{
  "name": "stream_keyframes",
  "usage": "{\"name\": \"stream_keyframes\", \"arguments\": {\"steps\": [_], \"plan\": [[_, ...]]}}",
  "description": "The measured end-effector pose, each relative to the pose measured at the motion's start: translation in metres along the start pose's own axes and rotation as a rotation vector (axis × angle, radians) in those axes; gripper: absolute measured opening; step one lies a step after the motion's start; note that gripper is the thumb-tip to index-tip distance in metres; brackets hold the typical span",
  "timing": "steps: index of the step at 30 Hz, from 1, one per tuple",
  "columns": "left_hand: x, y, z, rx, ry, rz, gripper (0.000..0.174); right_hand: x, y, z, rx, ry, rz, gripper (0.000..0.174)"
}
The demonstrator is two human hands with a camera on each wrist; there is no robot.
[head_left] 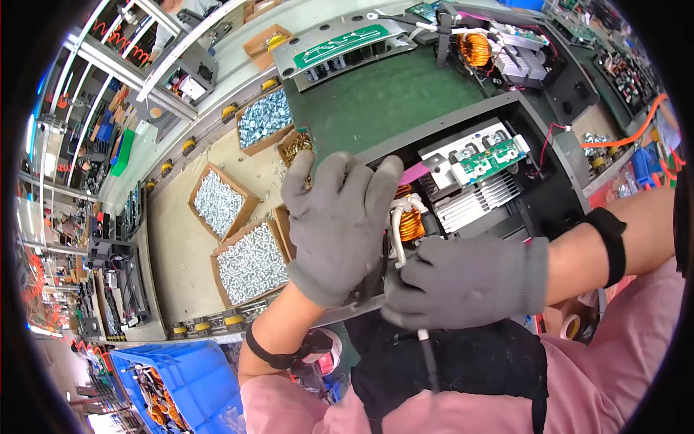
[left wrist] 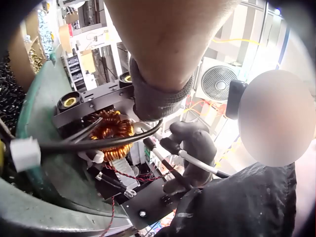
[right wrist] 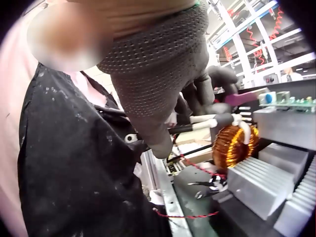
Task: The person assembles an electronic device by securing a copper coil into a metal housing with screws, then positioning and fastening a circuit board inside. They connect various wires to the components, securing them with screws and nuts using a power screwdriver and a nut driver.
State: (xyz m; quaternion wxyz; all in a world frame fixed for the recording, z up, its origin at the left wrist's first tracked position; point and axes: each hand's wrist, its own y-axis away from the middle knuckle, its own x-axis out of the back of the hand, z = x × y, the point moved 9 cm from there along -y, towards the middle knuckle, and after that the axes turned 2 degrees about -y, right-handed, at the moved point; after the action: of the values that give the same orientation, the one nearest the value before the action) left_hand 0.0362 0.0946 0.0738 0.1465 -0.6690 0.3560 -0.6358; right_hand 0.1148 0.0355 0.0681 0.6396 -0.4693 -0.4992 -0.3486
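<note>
The grey-gloved left hand (head_left: pixel 336 224) is over the near-left edge of a black metal case (head_left: pixel 557 155), fingers apart and bent, beside an orange-wound coil (head_left: pixel 412 225); what its fingertips touch is hidden. Just right of it, the right hand (head_left: pixel 470 283) curls round cables whose black end (head_left: pixel 431 365) hangs out below. From the left wrist view, the right hand (left wrist: pixel 197 148) pinches a white-sleeved cable (left wrist: pixel 197 164). Another black cable with a ring terminal (right wrist: pixel 131 138) emerges by the right hand (right wrist: pixel 158 94) in the right wrist view. A pink strip (head_left: pixel 414 173) lies near the left thumb.
Cardboard boxes of screws (head_left: pixel 251 265) and blue-toned fasteners (head_left: pixel 265 119) stand to the left. Behind the case are a green mat (head_left: pixel 383 101), a green board on a metal plate (head_left: pixel 340 43) and a second case (head_left: pixel 571 94). A blue bin (head_left: pixel 195 376) is at lower left.
</note>
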Motion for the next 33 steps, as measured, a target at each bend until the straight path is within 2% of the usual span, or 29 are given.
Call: {"name": "stream_keyframes", "arguments": {"steps": [2, 3, 4, 6, 7, 8, 10, 12, 13, 14, 16, 17, 22, 24, 26, 28, 30, 32, 33], "plan": [[-0.005, -0.008, 0.003, -0.045, -0.012, -0.106, 0.012, -0.011, -0.006, 0.005, -0.085, -0.047, -0.121, 0.021], [-0.008, -0.015, 0.005, -0.062, -0.023, -0.213, 0.011, -0.004, -0.006, 0.021, -0.231, -0.262, -0.194, 0.013], [-0.007, -0.02, 0.003, -0.052, -0.024, -0.194, 0.011, 0.003, -0.003, 0.028, -0.224, -0.247, -0.209, 0.013], [-0.012, -0.023, -0.002, -0.054, 0.094, -0.207, 0.012, 0.034, 0.006, 0.05, -0.299, -0.338, -0.015, 0.01], [-0.013, -0.022, -0.006, -0.054, 0.089, -0.184, 0.014, 0.037, 0.025, 0.068, -0.512, -0.54, 0.015, 0.009], [-0.013, -0.019, -0.007, -0.042, 0.09, -0.169, 0.014, 0.045, 0.038, 0.083, -0.534, -0.597, 0.24, 0.013], [-0.011, -0.013, -0.01, 0.016, 0.156, -0.135, 0.014, 0.049, 0.059, 0.104, -0.685, -0.71, 0.299, 0.02], [-0.008, -0.012, -0.012, 0.032, 0.203, -0.099, 0.014, 0.042, 0.085, 0.123, -0.953, -0.932, 0.282, 0.021], [-0.005, -0.011, -0.013, 0.044, 0.251, -0.07, 0.015, 0.031, 0.1, 0.132, -1.077, -1.145, 0.428, 0.02], [-0.005, -0.011, -0.013, 0.045, 0.256, -0.074, 0.015, 0.032, 0.102, 0.135, -1.082, -1.148, 0.427, 0.02], [-0.003, -0.011, -0.016, 0.05, 0.316, -0.065, 0.013, 0.027, 0.108, 0.141, -1.223, -1.229, 0.351, 0.02], [-0.004, -0.01, -0.016, 0.04, 0.323, -0.068, 0.013, 0.026, 0.112, 0.144, -1.277, -1.248, 0.383, 0.02], [-0.008, -0.01, -0.02, 0.054, 0.369, -0.058, 0.014, 0.022, 0.119, 0.16, -1.412, -1.205, 0.369, 0.025], [-0.007, -0.009, -0.022, 0.057, 0.371, -0.071, 0.014, 0.024, 0.12, 0.16, -1.492, -1.085, 0.221, 0.023], [-0.008, -0.009, -0.021, 0.059, 0.366, -0.093, 0.014, 0.023, 0.123, 0.157, -1.52, -1.064, 0.247, 0.023], [-0.007, -0.009, -0.022, 0.082, 0.373, -0.078, 0.014, 0.046, 0.096, 0.154, -0.913, -0.835, 0.396, 0.021], [-0.007, -0.011, -0.022, 0.096, 0.365, -0.083, 0.014, 0.062, 0.085, 0.146, -0.65, -0.676, 0.443, 0.021], [-0.009, -0.01, -0.02, 0.101, 0.359, -0.104, 0.015, 0.032, 0.114, 0.155, -1.182, -1.081, 0.391, 0.023], [-0.009, -0.011, -0.02, 0.106, 0.353, -0.08, 0.015, 0.029, 0.119, 0.156, -1.265, -1.075, 0.329, 0.026]]}}
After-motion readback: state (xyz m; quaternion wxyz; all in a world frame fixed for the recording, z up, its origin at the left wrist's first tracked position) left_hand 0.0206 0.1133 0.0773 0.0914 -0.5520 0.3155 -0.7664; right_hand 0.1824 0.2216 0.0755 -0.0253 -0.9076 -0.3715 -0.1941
